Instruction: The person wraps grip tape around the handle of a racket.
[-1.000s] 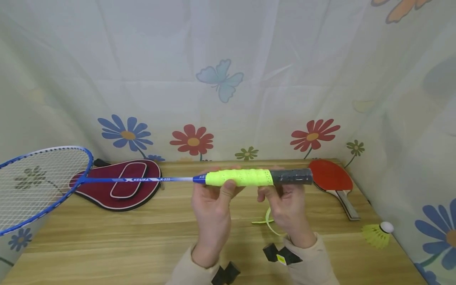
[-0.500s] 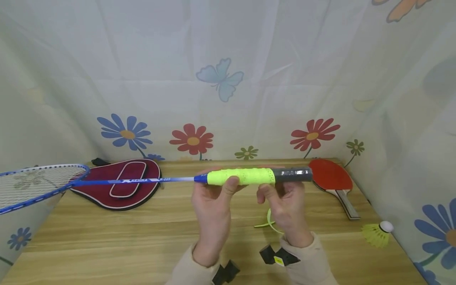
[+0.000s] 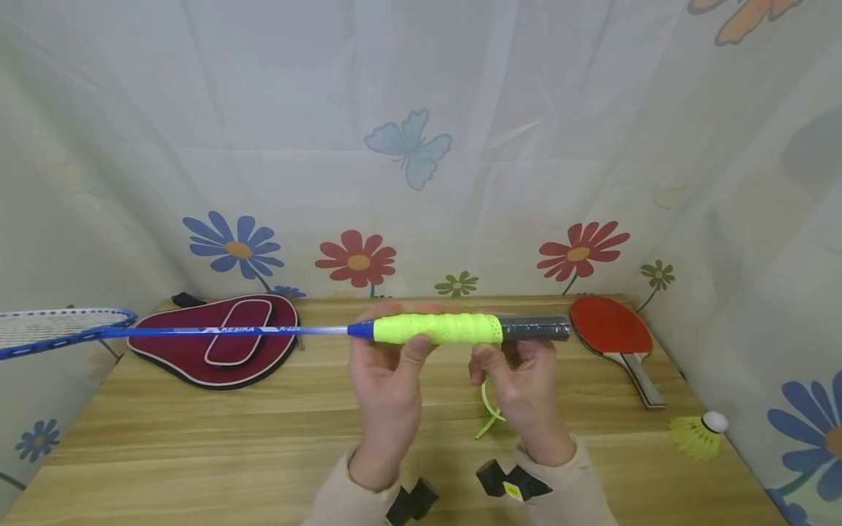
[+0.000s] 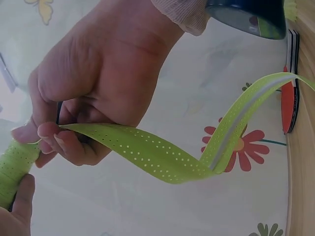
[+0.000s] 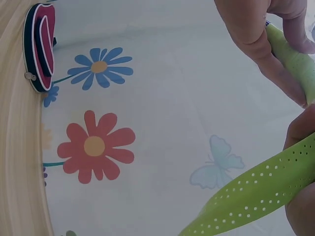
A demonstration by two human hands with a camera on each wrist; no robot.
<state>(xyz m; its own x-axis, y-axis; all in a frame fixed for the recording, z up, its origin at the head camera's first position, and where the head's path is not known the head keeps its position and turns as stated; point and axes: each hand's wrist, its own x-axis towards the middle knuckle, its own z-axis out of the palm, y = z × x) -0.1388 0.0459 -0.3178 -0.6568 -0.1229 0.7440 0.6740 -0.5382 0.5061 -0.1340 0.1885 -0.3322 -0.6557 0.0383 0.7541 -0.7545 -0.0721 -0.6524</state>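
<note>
A blue and white badminton racket (image 3: 240, 331) lies level across the head view, its handle partly wrapped in perforated neon-yellow grip tape (image 3: 441, 328). Bare dark handle (image 3: 536, 328) shows at the butt end. My left hand (image 3: 388, 387) grips the wrapped part near the blue cone, thumb in front. Close to where the wrap ends, my right hand (image 3: 526, 394) pinches the tape between thumb and fingers. A loose tape strip (image 4: 147, 155) trails from those fingers in the left wrist view, twisting and showing a pale stripe. The racket head's far left is cut off.
On the wooden table (image 3: 263, 438) a maroon paddle case (image 3: 191, 354) lies at the back left. At the right are a red table tennis paddle (image 3: 612, 325) and a yellow shuttlecock (image 3: 697, 436). A flower-print curtain (image 3: 421, 219) hangs behind the table.
The racket has rolled about its shaft, so its head looks much flatter, and it has shifted slightly left with both hands. The hanging tape end has swung lower.
</note>
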